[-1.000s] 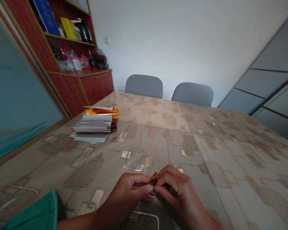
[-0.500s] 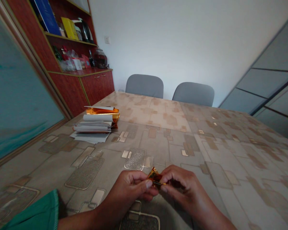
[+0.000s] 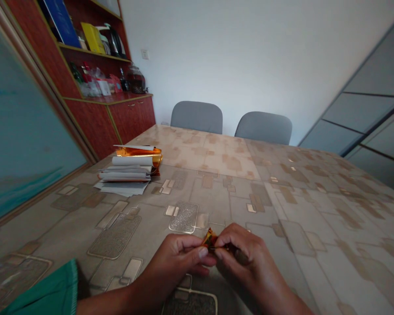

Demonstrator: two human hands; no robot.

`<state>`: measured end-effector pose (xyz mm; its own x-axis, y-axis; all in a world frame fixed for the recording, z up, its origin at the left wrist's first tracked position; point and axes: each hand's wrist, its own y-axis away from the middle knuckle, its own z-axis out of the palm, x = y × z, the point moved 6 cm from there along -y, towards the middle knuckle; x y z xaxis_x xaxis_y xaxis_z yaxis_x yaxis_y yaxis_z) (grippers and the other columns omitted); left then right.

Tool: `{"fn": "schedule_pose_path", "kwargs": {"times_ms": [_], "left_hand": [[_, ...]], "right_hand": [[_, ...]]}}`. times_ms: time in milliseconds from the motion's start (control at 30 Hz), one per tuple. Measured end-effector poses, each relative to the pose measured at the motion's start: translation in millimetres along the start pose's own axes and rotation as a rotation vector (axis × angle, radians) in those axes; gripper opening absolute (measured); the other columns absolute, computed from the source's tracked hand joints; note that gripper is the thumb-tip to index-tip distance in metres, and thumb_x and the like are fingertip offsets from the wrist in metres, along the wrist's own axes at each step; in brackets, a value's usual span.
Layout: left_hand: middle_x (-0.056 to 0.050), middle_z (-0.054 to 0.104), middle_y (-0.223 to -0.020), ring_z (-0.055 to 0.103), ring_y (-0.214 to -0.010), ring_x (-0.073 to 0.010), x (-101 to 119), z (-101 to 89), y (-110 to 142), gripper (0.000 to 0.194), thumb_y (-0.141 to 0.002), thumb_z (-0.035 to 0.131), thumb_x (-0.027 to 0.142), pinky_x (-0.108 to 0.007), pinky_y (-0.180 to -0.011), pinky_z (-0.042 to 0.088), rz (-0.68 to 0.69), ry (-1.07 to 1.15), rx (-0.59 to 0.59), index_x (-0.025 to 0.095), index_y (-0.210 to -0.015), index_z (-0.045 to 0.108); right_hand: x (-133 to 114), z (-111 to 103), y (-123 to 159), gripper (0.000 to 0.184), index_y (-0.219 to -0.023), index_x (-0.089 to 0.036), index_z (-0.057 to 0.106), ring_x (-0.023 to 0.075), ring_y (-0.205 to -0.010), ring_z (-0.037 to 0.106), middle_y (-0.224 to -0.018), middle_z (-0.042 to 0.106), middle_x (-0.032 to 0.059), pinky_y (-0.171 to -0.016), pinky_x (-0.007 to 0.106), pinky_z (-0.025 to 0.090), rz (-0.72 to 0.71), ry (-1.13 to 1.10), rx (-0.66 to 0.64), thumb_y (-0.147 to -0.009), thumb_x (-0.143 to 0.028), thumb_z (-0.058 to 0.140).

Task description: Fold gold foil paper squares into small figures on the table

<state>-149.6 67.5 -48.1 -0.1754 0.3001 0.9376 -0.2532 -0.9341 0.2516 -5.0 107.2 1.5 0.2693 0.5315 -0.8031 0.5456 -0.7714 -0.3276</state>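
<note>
A small folded piece of shiny gold-orange foil paper (image 3: pixel 209 238) is pinched between my two hands, just above the near part of the table. My left hand (image 3: pixel 184 256) grips its left side between thumb and fingers. On the other side, my right hand (image 3: pixel 243 251) pinches the foil's right edge, with thumb and forefinger close to the left thumb. Fingers cover much of the foil, so its full shape is hidden. Farther off to the left lies a stack of white-backed foil paper sheets (image 3: pixel 131 161), loosely folded, with gold-orange showing near its top.
A patterned cloth covers the table (image 3: pixel 223 197). Two grey chairs (image 3: pixel 197 117) stand at its far edge, before a white wall. At the back left is a red-brown cabinet (image 3: pixel 131 116) holding bottles, a kettle (image 3: pixel 115 41) and a glass jar (image 3: pixel 136 80).
My right hand first moved slightly right, opening out the foil piece, then came back left toward my left hand. More of the foil's raised tip shows than a second ago. The stack stays put.
</note>
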Motion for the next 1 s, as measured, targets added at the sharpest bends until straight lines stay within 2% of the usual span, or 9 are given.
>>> {"fn": "schedule_pose_path", "kwargs": {"times_ms": [167,367,533,767,1000], "left_hand": [[-0.013,0.079,-0.101,0.075,-0.095,-0.0247,0.4,1.6,1.4,0.042,-0.093,0.064,0.051,-0.031,-0.082,0.059,-0.033,0.051,-0.037,0.013,-0.104,0.079],[-0.013,0.079,-0.100,0.073,-0.102,-0.0277,4.9,3.6,2.1,0.036,-0.091,0.067,0.047,-0.029,-0.080,0.058,-0.039,0.017,-0.061,0.014,-0.096,0.081],[-0.011,0.079,-0.097,0.074,-0.097,-0.0255,5.3,3.7,2.4,0.034,-0.089,0.069,0.046,-0.028,-0.078,0.058,-0.028,-0.012,-0.050,0.015,-0.097,0.081],[-0.009,0.080,-0.089,0.075,-0.090,-0.0242,-1.5,-0.8,0.7,0.038,-0.077,0.081,0.050,-0.027,-0.074,0.058,-0.062,0.047,0.008,0.015,-0.091,0.080],[-0.011,0.080,-0.099,0.075,-0.094,-0.0240,3.3,2.7,1.6,0.038,-0.081,0.079,0.046,-0.028,-0.076,0.057,-0.056,0.092,-0.039,0.015,-0.103,0.078]], "right_hand": [[-0.1,-3.1,-0.6,0.018,-0.076,-0.020,0.066,0.0129,-0.069,0.060,-0.075,0.064,-0.0008,-0.063,0.023,0.043,0.022,-0.038,-0.027,-0.091,-0.012,0.062],[-2.2,-2.9,0.0,0.018,-0.076,-0.020,0.063,0.0125,-0.070,0.059,-0.076,0.063,-0.0017,-0.064,0.023,0.042,0.009,-0.051,-0.059,-0.092,-0.012,0.064],[-1.8,0.2,0.0,0.018,-0.076,-0.019,0.062,0.0124,-0.071,0.058,-0.077,0.062,-0.0018,-0.064,0.023,0.040,-0.035,-0.014,-0.054,-0.090,-0.008,0.066],[-8.3,1.0,-1.7,0.017,-0.078,-0.019,0.063,0.0124,-0.072,0.059,-0.079,0.063,-0.0013,-0.065,0.022,0.042,-0.065,-0.018,-0.083,-0.091,-0.008,0.064],[-8.9,-1.5,-3.4,0.013,-0.082,-0.021,0.067,0.0131,-0.074,0.062,-0.081,0.066,-0.0012,-0.066,0.023,0.044,-0.043,-0.020,-0.092,-0.093,-0.013,0.066]]}}
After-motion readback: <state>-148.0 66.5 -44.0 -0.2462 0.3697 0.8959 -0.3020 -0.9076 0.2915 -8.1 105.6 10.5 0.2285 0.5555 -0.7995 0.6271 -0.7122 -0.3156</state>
